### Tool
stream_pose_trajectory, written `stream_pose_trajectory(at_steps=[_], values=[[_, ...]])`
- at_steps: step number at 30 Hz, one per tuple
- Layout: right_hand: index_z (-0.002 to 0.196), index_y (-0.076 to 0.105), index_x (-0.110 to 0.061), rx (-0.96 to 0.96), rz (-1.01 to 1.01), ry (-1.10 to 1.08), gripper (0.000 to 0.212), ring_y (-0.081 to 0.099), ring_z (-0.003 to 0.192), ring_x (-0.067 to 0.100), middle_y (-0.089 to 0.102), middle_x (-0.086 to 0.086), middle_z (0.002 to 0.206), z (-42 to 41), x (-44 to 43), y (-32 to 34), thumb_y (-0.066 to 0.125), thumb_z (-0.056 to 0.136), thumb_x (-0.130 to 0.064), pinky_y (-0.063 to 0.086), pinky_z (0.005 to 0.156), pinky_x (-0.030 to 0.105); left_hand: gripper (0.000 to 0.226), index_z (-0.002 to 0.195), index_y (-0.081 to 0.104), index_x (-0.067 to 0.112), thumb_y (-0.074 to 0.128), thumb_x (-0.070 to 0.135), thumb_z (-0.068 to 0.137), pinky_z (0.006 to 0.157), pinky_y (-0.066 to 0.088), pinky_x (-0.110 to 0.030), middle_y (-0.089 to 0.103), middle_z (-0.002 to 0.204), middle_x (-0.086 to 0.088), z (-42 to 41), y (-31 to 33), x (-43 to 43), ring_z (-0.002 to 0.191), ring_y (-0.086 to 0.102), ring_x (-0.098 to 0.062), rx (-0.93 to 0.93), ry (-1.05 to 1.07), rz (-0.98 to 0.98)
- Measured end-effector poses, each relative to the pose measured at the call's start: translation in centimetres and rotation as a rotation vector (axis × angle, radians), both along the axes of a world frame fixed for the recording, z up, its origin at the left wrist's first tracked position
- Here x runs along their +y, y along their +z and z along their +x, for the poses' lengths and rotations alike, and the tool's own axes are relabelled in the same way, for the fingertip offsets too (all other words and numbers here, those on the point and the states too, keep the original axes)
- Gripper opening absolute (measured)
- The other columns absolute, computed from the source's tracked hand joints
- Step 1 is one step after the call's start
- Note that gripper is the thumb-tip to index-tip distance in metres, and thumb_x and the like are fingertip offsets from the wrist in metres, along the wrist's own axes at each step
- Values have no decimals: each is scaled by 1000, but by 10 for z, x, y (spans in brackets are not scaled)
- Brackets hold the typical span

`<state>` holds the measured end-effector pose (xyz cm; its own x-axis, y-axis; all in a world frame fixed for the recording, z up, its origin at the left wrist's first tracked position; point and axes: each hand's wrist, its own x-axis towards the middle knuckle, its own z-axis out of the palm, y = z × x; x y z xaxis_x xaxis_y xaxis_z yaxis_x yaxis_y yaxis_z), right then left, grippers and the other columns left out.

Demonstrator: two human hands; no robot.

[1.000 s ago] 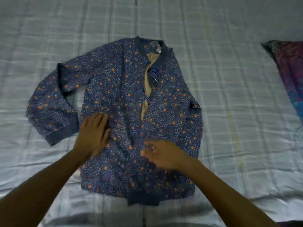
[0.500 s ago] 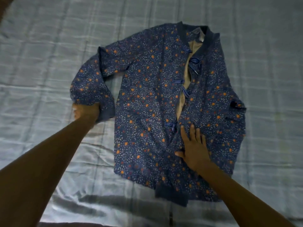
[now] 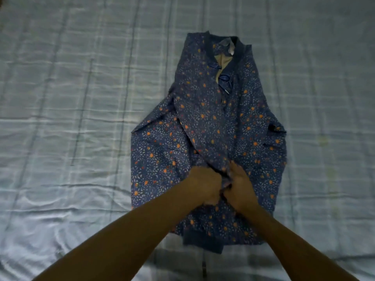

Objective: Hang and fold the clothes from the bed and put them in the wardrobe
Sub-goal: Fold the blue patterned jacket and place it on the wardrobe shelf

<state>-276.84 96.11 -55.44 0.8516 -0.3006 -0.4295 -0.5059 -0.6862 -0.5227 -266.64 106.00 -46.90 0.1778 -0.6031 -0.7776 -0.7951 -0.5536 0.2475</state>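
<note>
Jacket (image 3: 213,138) lies flat on bed (image 3: 71,118), collar far side, sleeve (image 3: 203,130) folded diag across front so pkg stays narrow; left hand (image 3: 205,186) fingers curled around sleeve cuff at center front, right hand (image 3: 239,189) fingers pinching fabric beside it, prob to pin the fold.

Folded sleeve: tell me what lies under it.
The folded sleeve lies across the jacket front, covering its lower fastenings. Both hands hide its cuff.
</note>
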Motion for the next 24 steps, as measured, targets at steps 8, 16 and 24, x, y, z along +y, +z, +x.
stream_pose_trajectory(at_steps=[8,16,24], values=[[100,62,-8,-470,-164,-332,21,51,93,19,61,11,103,-41,-1,12,44,91,-12,46,81,45,31,89,69,16,48,36,97,66,51,-37,66,77,-7,-9,-40,36,68,59,-21,-26,682,-653],[153,3,-17,90,-174,418,65,-12,147,24,-17,3,158,-25,31,3,32,102,-46,6,118,44,72,142,36,14,44,55,84,101,37,-55,43,139,-22,-18,-74,120,126,43,-41,-429,227,-628],[147,33,-17,-33,-64,333,65,7,147,25,15,6,159,-65,21,7,25,96,-55,13,119,45,82,139,40,18,60,54,68,105,30,-53,46,133,-19,-69,-85,154,124,42,-37,-224,200,-579]])
